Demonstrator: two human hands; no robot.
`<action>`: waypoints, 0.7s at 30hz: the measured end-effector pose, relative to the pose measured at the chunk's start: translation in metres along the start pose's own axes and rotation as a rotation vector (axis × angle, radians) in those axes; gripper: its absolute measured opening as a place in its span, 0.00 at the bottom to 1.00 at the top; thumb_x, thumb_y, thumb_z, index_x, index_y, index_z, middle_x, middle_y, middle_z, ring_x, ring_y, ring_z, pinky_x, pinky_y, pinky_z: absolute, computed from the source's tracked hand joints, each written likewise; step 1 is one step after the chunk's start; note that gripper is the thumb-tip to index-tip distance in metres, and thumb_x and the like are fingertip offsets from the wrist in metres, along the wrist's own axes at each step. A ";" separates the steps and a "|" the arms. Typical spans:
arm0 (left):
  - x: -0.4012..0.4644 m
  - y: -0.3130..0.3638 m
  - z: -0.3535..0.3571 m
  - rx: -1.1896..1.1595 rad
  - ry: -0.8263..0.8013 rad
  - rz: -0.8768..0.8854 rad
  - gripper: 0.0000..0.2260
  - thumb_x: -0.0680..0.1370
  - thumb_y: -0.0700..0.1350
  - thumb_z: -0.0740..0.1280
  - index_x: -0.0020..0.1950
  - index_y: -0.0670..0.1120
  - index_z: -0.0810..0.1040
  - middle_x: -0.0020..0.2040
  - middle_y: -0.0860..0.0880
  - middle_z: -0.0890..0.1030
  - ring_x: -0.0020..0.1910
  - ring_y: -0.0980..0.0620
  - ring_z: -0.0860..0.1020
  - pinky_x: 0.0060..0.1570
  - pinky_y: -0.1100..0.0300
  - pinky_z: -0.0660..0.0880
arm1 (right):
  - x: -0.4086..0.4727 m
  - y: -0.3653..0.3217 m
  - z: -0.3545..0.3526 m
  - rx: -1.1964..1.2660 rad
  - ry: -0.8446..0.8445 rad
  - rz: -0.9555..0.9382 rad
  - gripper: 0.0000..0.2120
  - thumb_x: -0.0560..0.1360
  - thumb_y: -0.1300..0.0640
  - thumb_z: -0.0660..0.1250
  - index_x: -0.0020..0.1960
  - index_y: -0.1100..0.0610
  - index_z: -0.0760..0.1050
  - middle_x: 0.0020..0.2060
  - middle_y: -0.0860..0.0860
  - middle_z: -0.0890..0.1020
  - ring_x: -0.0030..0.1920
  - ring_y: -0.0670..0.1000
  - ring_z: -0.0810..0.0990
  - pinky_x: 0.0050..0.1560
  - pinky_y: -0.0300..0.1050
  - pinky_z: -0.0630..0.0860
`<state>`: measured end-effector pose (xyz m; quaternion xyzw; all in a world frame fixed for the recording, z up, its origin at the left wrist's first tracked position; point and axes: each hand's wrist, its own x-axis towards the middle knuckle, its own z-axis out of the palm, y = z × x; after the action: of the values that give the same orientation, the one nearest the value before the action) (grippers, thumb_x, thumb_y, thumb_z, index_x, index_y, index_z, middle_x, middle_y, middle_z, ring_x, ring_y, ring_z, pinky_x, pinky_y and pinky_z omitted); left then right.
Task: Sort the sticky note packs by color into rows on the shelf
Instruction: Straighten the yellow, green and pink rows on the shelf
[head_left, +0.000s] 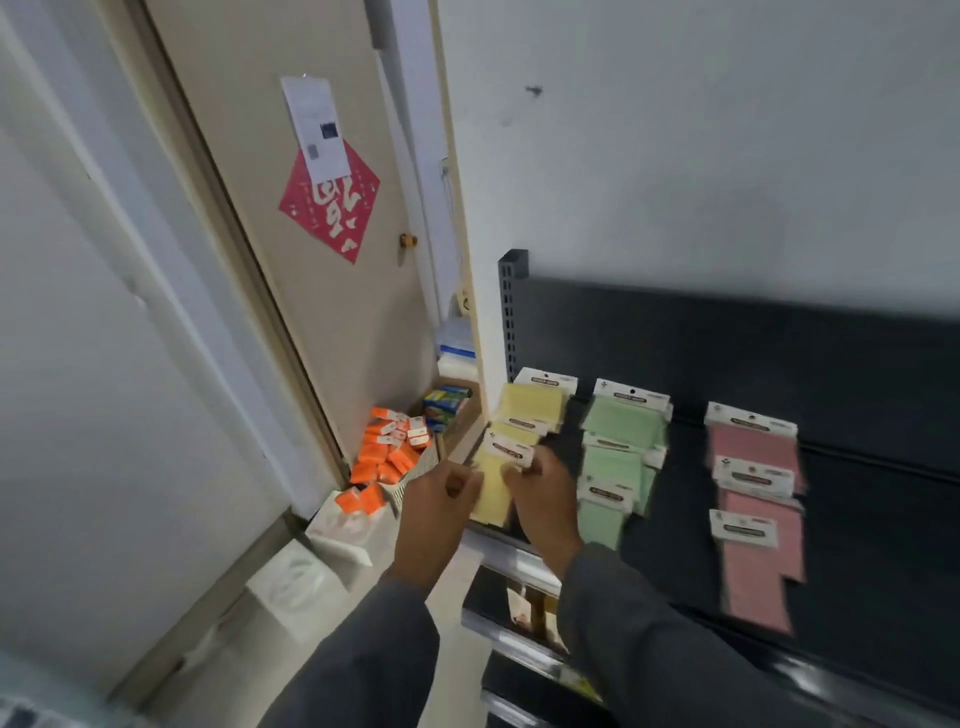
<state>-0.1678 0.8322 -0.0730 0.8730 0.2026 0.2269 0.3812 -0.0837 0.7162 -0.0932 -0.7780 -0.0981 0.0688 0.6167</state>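
While packs lie in 3 color rows | both hands (441, 493) (540, 488) pinch front yellow pack (493, 488) to align it on shelf (857, 467).

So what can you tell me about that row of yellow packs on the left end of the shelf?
The yellow packs lie flat on the dark shelf, overlapping front to back, leftmost beside the green row. Each looks like pale yellow paper under a white header card with a dark label and a hanging hole. The right hand pinches the header of the nearest pack, and the left hand is at its left edge. Motion blur hides the print.
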 end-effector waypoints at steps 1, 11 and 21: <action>0.006 -0.013 -0.007 0.000 -0.009 -0.003 0.06 0.79 0.47 0.71 0.43 0.47 0.82 0.38 0.53 0.84 0.38 0.58 0.81 0.40 0.64 0.75 | 0.000 -0.003 0.011 -0.018 -0.013 -0.003 0.09 0.72 0.52 0.69 0.51 0.52 0.79 0.48 0.48 0.84 0.47 0.48 0.83 0.49 0.52 0.82; 0.041 -0.079 -0.001 0.026 -0.192 0.091 0.04 0.80 0.48 0.69 0.48 0.49 0.80 0.44 0.54 0.80 0.45 0.55 0.77 0.46 0.67 0.68 | -0.002 -0.002 0.068 -0.331 0.202 -0.017 0.21 0.74 0.63 0.72 0.66 0.57 0.73 0.58 0.56 0.73 0.57 0.54 0.75 0.60 0.43 0.73; 0.033 -0.050 0.006 -0.020 -0.070 0.248 0.05 0.83 0.48 0.65 0.54 0.51 0.80 0.51 0.54 0.77 0.51 0.56 0.72 0.51 0.64 0.65 | -0.019 -0.006 0.035 -0.357 0.297 -0.099 0.18 0.78 0.54 0.69 0.66 0.53 0.71 0.58 0.51 0.72 0.57 0.49 0.73 0.60 0.45 0.74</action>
<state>-0.1466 0.8778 -0.1063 0.8950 0.0772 0.2437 0.3656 -0.1101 0.7464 -0.0954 -0.8706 -0.0551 -0.0950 0.4796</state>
